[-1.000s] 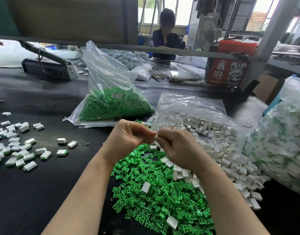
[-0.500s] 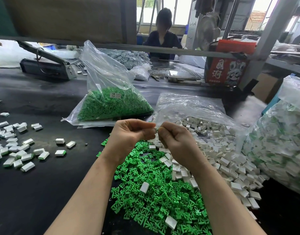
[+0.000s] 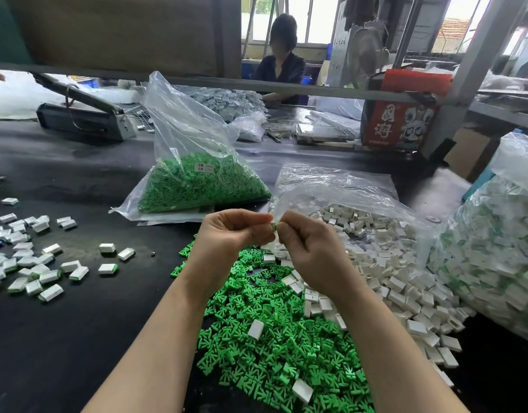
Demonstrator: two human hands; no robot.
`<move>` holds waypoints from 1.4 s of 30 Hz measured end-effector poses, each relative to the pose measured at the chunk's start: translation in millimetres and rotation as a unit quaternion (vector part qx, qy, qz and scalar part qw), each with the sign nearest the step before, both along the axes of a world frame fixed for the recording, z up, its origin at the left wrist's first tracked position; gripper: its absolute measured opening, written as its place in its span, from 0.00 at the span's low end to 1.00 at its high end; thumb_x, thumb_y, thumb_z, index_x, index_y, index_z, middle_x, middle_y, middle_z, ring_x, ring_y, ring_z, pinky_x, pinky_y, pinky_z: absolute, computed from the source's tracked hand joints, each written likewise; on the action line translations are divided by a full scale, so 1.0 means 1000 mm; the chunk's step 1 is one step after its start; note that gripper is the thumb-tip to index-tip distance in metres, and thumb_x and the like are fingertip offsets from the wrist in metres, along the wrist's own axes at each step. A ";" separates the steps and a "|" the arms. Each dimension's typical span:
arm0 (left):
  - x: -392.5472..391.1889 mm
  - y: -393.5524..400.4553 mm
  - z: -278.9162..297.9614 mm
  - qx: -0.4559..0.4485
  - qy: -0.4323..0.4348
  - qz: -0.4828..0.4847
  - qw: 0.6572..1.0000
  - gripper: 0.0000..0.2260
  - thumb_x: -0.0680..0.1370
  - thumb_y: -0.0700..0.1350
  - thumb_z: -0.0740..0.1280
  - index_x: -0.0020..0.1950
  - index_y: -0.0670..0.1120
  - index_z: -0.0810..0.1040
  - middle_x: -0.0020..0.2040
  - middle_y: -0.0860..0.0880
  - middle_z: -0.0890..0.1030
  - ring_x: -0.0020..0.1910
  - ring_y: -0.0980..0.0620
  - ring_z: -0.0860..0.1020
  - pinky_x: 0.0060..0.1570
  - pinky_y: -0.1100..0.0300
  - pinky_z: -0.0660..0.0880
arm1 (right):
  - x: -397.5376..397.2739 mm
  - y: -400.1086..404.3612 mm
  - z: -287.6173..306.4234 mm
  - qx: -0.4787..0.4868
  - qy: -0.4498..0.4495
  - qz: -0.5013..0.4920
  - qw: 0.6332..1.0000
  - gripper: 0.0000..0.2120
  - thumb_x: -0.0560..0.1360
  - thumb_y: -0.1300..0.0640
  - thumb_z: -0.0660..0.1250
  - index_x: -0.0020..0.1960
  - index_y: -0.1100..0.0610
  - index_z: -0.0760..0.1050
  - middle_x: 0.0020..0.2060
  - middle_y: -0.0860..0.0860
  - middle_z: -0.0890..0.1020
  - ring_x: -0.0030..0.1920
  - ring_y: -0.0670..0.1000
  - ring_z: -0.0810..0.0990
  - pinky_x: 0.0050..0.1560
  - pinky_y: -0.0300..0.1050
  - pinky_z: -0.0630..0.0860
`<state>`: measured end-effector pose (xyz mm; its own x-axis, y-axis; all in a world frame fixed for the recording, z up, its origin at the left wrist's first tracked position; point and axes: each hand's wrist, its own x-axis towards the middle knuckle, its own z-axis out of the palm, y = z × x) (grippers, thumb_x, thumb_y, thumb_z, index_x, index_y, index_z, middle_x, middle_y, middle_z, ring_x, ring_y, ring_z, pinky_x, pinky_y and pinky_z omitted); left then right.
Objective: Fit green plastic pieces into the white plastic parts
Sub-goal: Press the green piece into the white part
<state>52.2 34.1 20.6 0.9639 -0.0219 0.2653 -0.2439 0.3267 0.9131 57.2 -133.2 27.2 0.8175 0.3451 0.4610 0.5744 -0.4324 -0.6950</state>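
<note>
Both bare forearms reach up from six o'clock and converge at centre. The left hand (image 3: 233,234) curls, thumb and fingertips pinched toward three o'clock; the right hand (image 3: 312,248) mirrors it, fingers curled, fingertips nearly touching the left's.

daylight from rear windows (image 3: 313,19) | overexposed | sharp | edges bowed
</note>
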 end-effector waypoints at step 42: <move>0.002 0.015 0.010 -0.075 0.181 -0.037 0.980 0.10 0.65 0.36 0.72 0.45 0.39 0.83 0.39 0.42 0.85 0.35 0.50 0.85 0.35 0.62 0.81 | 0.007 -0.012 0.005 0.123 -0.001 -0.057 0.991 0.04 0.79 0.61 0.66 0.45 0.60 0.76 0.34 0.53 0.82 0.25 0.39 0.74 0.25 0.29 0.66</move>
<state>54.1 49.1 30.7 0.9927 -0.0814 -0.0886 0.1165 0.4693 0.8753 64.0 -145.1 32.1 0.8440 0.1266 0.5212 0.5326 -0.3118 -0.7868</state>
